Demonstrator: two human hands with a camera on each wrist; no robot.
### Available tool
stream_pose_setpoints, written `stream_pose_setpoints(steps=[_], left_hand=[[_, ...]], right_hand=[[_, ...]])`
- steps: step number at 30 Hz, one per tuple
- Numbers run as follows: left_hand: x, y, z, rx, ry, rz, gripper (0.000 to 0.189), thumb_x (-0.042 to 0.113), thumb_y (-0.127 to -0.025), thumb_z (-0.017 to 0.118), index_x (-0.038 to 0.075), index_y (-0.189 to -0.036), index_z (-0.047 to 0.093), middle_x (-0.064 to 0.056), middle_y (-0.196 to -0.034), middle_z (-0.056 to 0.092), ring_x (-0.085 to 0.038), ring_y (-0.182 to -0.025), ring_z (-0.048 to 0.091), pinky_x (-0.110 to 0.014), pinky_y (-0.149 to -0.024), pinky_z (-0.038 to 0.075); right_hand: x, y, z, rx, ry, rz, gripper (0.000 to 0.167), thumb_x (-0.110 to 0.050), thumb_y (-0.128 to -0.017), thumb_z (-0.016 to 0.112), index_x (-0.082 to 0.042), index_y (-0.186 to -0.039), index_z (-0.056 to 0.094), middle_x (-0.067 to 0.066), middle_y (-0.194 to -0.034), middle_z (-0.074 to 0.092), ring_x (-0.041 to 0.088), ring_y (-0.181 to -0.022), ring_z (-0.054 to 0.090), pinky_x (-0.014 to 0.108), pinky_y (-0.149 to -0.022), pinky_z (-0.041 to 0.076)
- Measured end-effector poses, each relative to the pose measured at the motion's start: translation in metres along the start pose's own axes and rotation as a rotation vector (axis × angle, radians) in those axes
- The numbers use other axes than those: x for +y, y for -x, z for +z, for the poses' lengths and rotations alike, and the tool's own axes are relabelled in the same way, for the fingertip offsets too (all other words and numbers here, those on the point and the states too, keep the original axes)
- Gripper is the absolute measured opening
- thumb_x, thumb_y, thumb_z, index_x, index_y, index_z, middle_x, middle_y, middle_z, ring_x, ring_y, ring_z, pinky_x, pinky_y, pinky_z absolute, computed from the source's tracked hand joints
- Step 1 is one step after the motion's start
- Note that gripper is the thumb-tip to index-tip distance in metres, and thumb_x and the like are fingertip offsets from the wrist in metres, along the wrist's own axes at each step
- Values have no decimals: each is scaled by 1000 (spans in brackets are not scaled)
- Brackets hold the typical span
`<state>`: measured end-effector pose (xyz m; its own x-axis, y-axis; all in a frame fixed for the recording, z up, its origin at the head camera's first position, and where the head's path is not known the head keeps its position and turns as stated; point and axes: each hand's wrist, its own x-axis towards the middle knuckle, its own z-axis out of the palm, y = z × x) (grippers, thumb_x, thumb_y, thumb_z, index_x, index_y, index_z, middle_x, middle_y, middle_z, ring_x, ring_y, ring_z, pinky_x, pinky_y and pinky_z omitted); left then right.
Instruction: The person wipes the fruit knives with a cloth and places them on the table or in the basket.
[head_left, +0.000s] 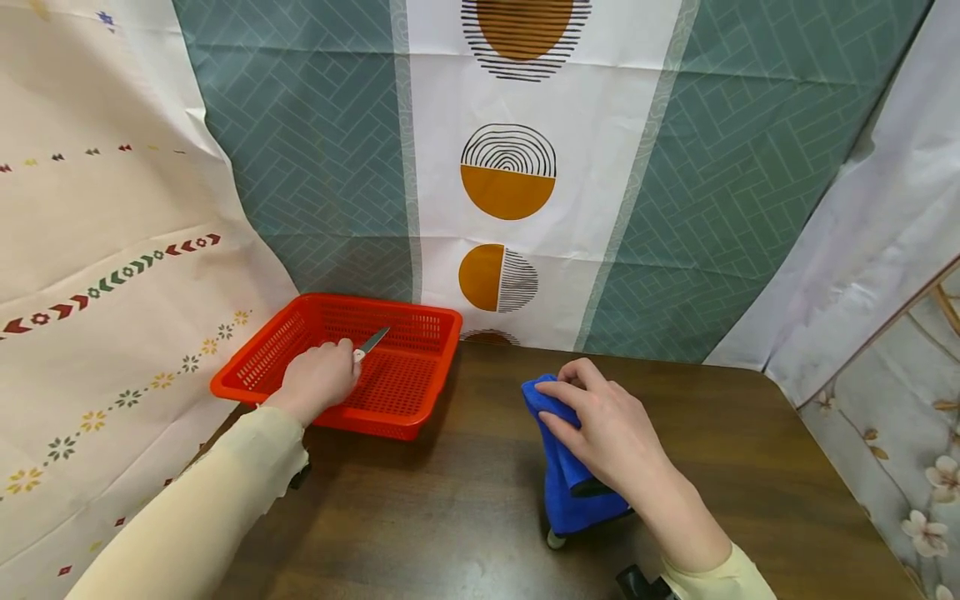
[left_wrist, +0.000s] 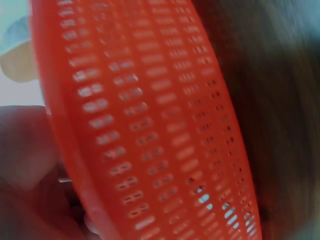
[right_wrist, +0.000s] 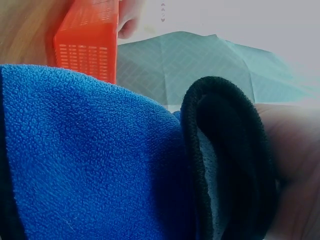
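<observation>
In the head view my left hand [head_left: 318, 377] grips a small knife [head_left: 374, 339] by its pale handle, above the red plastic basket [head_left: 447, 354]. The blade points up and away to the right. In the left wrist view the basket's slotted wall [left_wrist: 150, 115] hides most of that hand. My right hand [head_left: 617, 427] pinches a folded blue cloth [head_left: 558, 492] between thumb and fingers, over the table. The right wrist view shows the cloth's fuzzy surface [right_wrist: 95, 150] and dark edging. A small whitish rounded end [head_left: 556, 540] sticks out from under the cloth; its kind is hidden.
The brown wooden table [head_left: 465, 500] lies beneath everything. A patterned curtain [head_left: 510, 275] hangs along its back edge, and a cream printed cloth [head_left: 112, 317] borders the left side. White floral fabric [head_left: 922, 500] hangs on the right.
</observation>
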<state>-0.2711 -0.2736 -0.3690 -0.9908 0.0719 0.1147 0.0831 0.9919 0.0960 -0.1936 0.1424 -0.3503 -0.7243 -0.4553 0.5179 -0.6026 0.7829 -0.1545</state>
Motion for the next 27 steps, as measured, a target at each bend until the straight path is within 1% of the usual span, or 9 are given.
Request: stream_pose_setpoints(steps=[5,7,9,14,17,19,22,25,27], left_hand=[[-10,-13,5,-182,-2,-56,26,23,-103,68,-2,-109,60,-15,-89,66,-32,-75,62,-53,-71,59],[-13,-15,5,-234,-4,-68,24,22,-101,69,0,-109,62,-15,-90,65,-31,-77,60,-51,-72,57],[-15,-15,6,-266,6,-82,20,21,-100,70,2,-104,65,-13,-89,64,-30,-77,59,-50,-72,56],[-17,-14,4,-314,21,-92,19,25,-102,69,7,-100,69,-11,-87,63,-30,-79,59,-48,-75,54],[-19,-14,3,-324,33,-85,20,27,-102,72,6,-102,70,-11,-87,63,-30,-80,59,-46,-75,53],[-21,-15,3,-321,68,-87,21,26,-100,74,6,-103,70,-11,-88,64,-30,-81,59,-45,-75,53],[-23,-16,5,-320,127,-111,22,25,-98,76,6,-104,69,-11,-89,64,-31,-83,59,-42,-76,52],[-26,-16,8,-325,180,-155,21,25,-98,74,6,-103,68,-12,-90,64,-31,-84,59,-40,-75,52],[-25,-16,9,-331,230,-214,21,25,-99,72,5,-102,67,-12,-89,63,-31,-84,59,-38,-74,52]], right_hand=[[1,2,0,-6,0,14,38,-21,-95,90,-18,-131,81,7,-124,62,26,-86,67,46,-78,59],[2,3,0,-3,0,16,38,-21,-94,90,-18,-131,82,6,-124,62,25,-85,67,46,-78,59],[3,4,-1,-2,1,16,38,-21,-94,91,-18,-131,82,6,-123,62,25,-84,66,46,-78,59],[4,6,-2,-4,2,24,39,-21,-94,91,-18,-131,82,6,-124,62,26,-86,67,46,-79,59],[5,7,-2,-6,3,29,39,-21,-94,91,-18,-132,82,6,-124,62,26,-87,67,46,-78,59],[5,7,-3,-7,3,33,39,-21,-94,91,-19,-132,81,6,-125,62,26,-88,67,46,-79,59],[5,9,-3,-9,0,39,39,-21,-94,91,-19,-132,82,5,-125,62,26,-88,67,45,-79,59],[6,10,-3,-8,-1,46,39,-21,-94,91,-19,-132,82,5,-125,62,25,-88,66,45,-78,58],[7,11,-4,-6,1,50,39,-22,-94,91,-19,-131,82,5,-125,62,25,-88,66,45,-77,58]])
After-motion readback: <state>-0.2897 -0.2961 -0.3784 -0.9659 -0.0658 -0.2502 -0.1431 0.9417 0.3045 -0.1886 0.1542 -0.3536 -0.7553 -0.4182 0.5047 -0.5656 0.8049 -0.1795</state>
